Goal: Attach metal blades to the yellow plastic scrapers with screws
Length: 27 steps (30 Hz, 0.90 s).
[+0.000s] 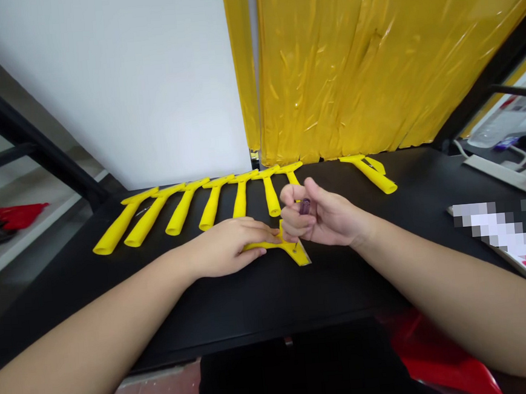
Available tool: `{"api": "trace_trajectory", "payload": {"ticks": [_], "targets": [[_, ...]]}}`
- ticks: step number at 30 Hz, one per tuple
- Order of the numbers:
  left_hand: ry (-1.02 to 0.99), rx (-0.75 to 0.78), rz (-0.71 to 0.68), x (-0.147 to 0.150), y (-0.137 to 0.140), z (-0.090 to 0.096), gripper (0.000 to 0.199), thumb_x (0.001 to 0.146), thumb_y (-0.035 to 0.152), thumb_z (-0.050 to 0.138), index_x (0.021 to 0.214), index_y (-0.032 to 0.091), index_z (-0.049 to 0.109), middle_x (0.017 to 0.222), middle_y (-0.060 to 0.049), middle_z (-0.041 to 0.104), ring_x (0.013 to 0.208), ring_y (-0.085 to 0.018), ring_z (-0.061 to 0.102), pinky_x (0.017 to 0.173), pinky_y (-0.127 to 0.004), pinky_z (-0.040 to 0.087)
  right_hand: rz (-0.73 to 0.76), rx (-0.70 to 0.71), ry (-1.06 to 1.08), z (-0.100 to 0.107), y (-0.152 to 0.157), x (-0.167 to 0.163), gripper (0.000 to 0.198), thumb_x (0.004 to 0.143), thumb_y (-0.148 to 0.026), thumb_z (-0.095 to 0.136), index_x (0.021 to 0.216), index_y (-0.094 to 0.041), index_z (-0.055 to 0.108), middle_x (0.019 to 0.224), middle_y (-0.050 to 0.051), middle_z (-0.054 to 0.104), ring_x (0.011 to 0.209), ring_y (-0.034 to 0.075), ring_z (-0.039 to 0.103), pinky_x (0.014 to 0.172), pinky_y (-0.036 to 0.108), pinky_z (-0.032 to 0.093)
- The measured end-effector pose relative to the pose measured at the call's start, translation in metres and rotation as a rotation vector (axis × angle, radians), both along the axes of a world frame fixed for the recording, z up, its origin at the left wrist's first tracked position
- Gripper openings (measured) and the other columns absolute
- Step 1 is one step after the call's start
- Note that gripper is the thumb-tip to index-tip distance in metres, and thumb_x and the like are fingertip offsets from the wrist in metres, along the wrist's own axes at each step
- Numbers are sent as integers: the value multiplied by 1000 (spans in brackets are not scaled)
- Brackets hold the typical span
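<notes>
My left hand [228, 246] presses a yellow scraper [300, 253] down on the black table, its fingers closed around the handle. The scraper's wide head points right, with a screw near its lower corner. In my right hand [323, 216] is a screwdriver with a dark purple, see-through handle [305, 206]. The fingers are curled about that handle, and the thin shaft runs down to the scraper's head, at or close to the screw. My right fingers hide part of the head.
Several yellow scrapers [181, 211] lie in a row behind my left hand. Another scraper [373, 173] with a loose yellow piece lies at the back right. A white panel [167, 77] and yellow plastic sheeting [371, 61] stand behind the black table [253, 307]. Black frame bars [55, 159] rise at the left.
</notes>
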<state>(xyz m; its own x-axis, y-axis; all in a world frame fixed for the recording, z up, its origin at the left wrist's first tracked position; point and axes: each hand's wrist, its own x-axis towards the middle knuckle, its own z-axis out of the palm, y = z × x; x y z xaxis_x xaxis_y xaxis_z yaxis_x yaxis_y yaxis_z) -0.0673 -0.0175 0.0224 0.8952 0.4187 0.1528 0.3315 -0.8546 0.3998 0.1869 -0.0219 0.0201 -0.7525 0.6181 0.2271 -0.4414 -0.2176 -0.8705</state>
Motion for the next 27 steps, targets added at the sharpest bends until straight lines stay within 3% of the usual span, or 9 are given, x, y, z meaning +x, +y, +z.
{"api": "trace_trajectory", "payload": {"ticks": [4,9,14,19,23,27], "targets": [[12,-7,0,-1,1,0,39,101,15,63,137,29,72,138,-5,75,124,-23,70,107,-37,54,-33,-7,-2,3,-4,1,39,98,-54,74,93,-25,47,70,-8,45,60,11,40,70,28,46],[7,2,-11,-1,2,-1,39,102,15,63,138,27,71,136,-5,75,123,-23,69,110,-37,53,-44,13,22,2,-2,-3,38,98,-52,73,83,-19,60,82,-2,57,69,12,53,76,34,52],[-6,8,-7,-1,1,-1,40,101,15,65,137,28,72,136,-6,75,124,-23,70,108,-36,55,-40,-15,2,1,1,-3,43,105,-56,60,85,-20,70,55,-8,37,53,11,39,71,31,50],[-27,-14,1,-3,3,1,38,102,17,64,137,27,72,136,-7,75,125,-23,71,109,-34,54,-247,-78,-30,18,3,8,53,105,-68,47,83,-24,64,56,-8,27,50,12,30,60,27,42],[-55,-66,52,-6,4,3,37,103,20,63,139,26,69,137,-8,74,123,-22,72,107,-32,55,-438,59,-57,26,11,23,46,101,-66,59,83,-24,64,60,-6,33,53,12,31,60,28,39],[-80,-110,91,-7,3,6,36,104,24,62,140,23,67,136,-9,74,119,-22,73,104,-32,58,-620,357,-277,19,23,33,35,99,-52,65,84,-21,70,66,-2,51,62,13,42,63,28,36]]}}
